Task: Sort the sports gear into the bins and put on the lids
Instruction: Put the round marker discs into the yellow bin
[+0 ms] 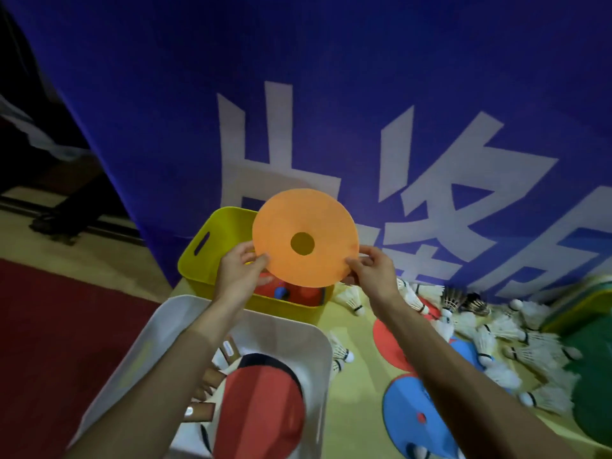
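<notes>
**Orange disc held up over the yellow bin**

On my screen both hands are raised with an orange disc (pixel 304 238) between them. The left hand (pixel 240 273) pinches its lower left edge, with the thumb on the near face and the other fingers behind. The right hand (pixel 374 273) pinches the lower right edge the same way. The disc stands nearly upright, its flat face toward the camera and its centre hole showing dark.

Just below the fingers sits the yellow bin (pixel 195 270), open, with a slot handle in its left wall. Inside it, under the fingertips, I see red and blue gear (pixel 309 294), but I cannot tell how many pieces lie there.

Nearer to me than the fingers, under the left forearm, is the white bin (pixel 185 319). It holds paddles (pixel 261 402) with red faces and wooden handles, piled across one another.

Right of the right fingers and lower, shuttlecocks (pixel 496 339) lie scattered in a heap on the tabletop (pixel 361 385). Below the right wrist a red disc (pixel 389 339) and blue discs (pixel 414 409) lie flat on it, partly covered by the forearm. A green shape (pixel 592 376) at the far right is too blurred to name. Behind the fingers hangs a blue banner (pixel 331 77).
</notes>
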The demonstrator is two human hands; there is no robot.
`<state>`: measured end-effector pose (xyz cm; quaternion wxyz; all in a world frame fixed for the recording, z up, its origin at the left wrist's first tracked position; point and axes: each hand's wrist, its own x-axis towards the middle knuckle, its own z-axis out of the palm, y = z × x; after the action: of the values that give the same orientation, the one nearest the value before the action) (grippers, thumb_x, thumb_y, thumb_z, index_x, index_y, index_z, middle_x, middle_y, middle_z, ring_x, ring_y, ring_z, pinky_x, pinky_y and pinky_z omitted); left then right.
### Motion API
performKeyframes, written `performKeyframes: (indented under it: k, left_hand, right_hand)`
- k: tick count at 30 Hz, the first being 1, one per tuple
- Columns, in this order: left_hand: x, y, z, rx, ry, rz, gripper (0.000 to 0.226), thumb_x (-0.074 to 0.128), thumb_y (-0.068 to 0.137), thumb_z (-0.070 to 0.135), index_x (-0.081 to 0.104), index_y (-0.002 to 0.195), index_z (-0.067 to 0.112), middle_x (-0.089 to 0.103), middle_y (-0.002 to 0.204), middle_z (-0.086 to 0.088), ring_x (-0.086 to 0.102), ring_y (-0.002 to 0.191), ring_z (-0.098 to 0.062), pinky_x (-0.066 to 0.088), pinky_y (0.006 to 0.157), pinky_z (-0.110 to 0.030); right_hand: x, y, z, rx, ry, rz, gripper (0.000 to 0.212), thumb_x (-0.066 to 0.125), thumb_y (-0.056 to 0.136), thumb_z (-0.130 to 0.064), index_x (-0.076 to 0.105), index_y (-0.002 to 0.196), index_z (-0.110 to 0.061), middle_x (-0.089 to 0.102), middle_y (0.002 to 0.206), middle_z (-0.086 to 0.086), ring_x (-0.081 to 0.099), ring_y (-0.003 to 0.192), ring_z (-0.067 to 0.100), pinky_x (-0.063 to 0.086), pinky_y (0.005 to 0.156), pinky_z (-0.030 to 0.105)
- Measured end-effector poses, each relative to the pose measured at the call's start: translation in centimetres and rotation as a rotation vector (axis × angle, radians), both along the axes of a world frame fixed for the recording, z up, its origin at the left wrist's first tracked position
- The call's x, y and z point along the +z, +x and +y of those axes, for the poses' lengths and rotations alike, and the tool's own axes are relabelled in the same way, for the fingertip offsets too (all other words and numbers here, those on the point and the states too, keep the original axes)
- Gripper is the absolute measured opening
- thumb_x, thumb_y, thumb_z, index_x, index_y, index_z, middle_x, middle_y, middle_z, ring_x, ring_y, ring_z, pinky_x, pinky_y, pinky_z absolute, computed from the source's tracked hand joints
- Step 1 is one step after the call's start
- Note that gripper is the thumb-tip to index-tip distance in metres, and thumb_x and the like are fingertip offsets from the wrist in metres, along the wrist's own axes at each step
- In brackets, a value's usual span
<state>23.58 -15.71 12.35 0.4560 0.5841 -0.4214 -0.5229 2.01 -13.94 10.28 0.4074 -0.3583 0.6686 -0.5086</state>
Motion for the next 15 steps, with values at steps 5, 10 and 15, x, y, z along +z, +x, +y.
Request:
performKeyframes:
  k: [5, 10, 15]
  left_hand:
    - [-0.4, 4.4, -1.8, 0.035, -0.012, -0.091, 0.038, 0.059, 0.091, 0.008, 0.054, 0.128, 0.014, 0.057, 0.126, -0.006, 0.058, 0.110, -0.023, 0.052, 0.092, -0.041]
    - [-1.1, 6.2, -2.6, 0.001, -0.007, -0.205, 0.034, 0.056, 0.092, 0.010, 0.058, 0.124, 0.020, 0.055, 0.128, 0.000, 0.051, 0.106, -0.014, 0.040, 0.086, -0.030]
    - [-1.2, 4.9, -2.2, -0.127, -0.017, -0.186, 0.022, 0.055, 0.092, 0.012, 0.064, 0.110, 0.024, 0.063, 0.113, 0.000, 0.062, 0.102, -0.020, 0.051, 0.088, -0.036]
  right_hand:
    - [-1.3, 2.9, -2.5, -0.071, 0.198, 0.062, 0.030, 0.059, 0.091, -0.013, 0.055, 0.119, -0.003, 0.068, 0.081, 0.013, 0.069, 0.060, 0.026, 0.060, 0.071, 0.041]
    - [-2.0, 4.0, -1.7, -0.099, 0.293, 0.148, 0.030, 0.051, 0.091, -0.005, 0.054, 0.121, -0.004, 0.063, 0.074, 0.008, 0.066, 0.062, 0.026, 0.060, 0.069, 0.040]
    - [-1.9, 3.7, -0.7, -0.092, 0.283, 0.129, 0.030, 0.048, 0.092, -0.003, 0.055, 0.121, -0.005, 0.065, 0.098, 0.013, 0.068, 0.070, 0.026, 0.057, 0.062, 0.035]
